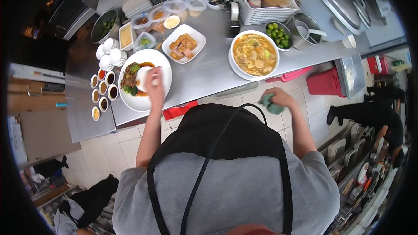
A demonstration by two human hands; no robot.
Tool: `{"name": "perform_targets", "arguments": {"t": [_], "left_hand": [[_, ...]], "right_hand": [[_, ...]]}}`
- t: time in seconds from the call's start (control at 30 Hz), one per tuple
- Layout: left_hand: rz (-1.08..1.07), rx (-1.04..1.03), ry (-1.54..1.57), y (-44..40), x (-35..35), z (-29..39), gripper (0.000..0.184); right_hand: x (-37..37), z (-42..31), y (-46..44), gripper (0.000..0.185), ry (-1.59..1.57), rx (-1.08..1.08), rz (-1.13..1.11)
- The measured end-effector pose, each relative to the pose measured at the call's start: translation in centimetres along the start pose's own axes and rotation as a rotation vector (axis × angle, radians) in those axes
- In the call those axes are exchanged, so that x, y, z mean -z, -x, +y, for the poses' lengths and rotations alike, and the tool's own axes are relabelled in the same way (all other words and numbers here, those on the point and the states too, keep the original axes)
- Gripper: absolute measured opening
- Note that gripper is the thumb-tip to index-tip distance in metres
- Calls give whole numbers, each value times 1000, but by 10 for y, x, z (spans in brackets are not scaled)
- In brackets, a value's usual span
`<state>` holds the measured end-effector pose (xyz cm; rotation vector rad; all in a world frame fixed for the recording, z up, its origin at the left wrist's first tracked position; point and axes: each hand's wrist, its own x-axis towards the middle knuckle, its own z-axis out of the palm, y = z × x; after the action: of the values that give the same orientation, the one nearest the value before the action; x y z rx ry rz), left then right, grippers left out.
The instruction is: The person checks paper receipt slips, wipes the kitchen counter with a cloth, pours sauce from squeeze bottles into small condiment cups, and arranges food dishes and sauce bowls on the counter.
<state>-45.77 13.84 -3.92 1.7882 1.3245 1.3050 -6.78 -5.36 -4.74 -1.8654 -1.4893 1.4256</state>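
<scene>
Plate (139, 104): located at the left of the worktop (196, 76), close to the near edge, which appears to suit the reach of the left hand (154, 82). That hand is over the plate's right half, fingers bent and close together, at the right side of a white mound (142, 78). Contact is probable; whether anything is pinched cannot be told.

Right hand (281, 98): closed around a green cloth (273, 106), held beyond the worktop's near edge, clear of the food. The likely reason is to keep the cloth ready without touching any dish.

Orientation: the plate is round, with no long axis and no pointing end. On it, meat (129, 76) and broccoli (130, 90) fill the left side in a band whose long axis runs near to far; the mound adjoins it on the right. The cloth is bunched, and no definite long axis can be established.

Surroundings: sauce cups (102, 88) are grouped left of the plate, presumably for easy access. A square dish (200, 39) is at the far right of the plate; soup (254, 54) is further right.
</scene>
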Motion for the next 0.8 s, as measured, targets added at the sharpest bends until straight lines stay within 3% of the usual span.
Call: {"name": "perform_targets", "arguments": {"t": [0.03, 0.07, 0.1, 0.13, 0.2, 0.23, 0.3, 0.37, 0.4, 0.47, 0.67, 0.73, 0.8], "left_hand": [[-213, 154, -12, 2, -28, 10, 15], [-348, 116, 83, 8, -62, 0, 18], [-572, 258, 122, 14, -94, -8, 20], [-706, 285, 85, 22, -125, -11, 25], [-803, 578, 335, 31, -173, -2, 28], [-816, 674, 389, 29, -189, 7, 27], [-813, 767, 440, 22, -207, 12, 26], [-722, 1015, 658, 16, -216, 7, 23], [-710, 1011, 659, 15, -213, 1, 23], [-464, 1004, 783, 7, -190, -10, 24], [-332, 1066, 874, -35, -153, -37, 33], [-266, 1056, 860, -34, -154, -36, 30], [-308, 954, 569, -31, -154, -31, 30]], "right_hand": [[16, 9, 12, 36, 33, -32, 99], [28, 7, 20, 38, -92, -129, 307], [39, 6, 25, 41, -216, -224, 509], [45, 12, 21, 41, -220, -222, 510], [51, 27, -2, 38, -653, 24, 665], [51, 34, -19, 38, -653, 32, 651], [45, 43, -52, 34, -1058, 7, 562], [39, 45, -71, 34, -1058, 52, 593], [37, 47, -78, 36, -1059, 90, 635], [37, 53, -86, 32, -994, 120, 649], [29, 54, -85, 28, -813, 75, 714], [17, 55, -85, 30, -801, 116, 669], [-2, 34, -79, 29, -810, 103, 720]]}}
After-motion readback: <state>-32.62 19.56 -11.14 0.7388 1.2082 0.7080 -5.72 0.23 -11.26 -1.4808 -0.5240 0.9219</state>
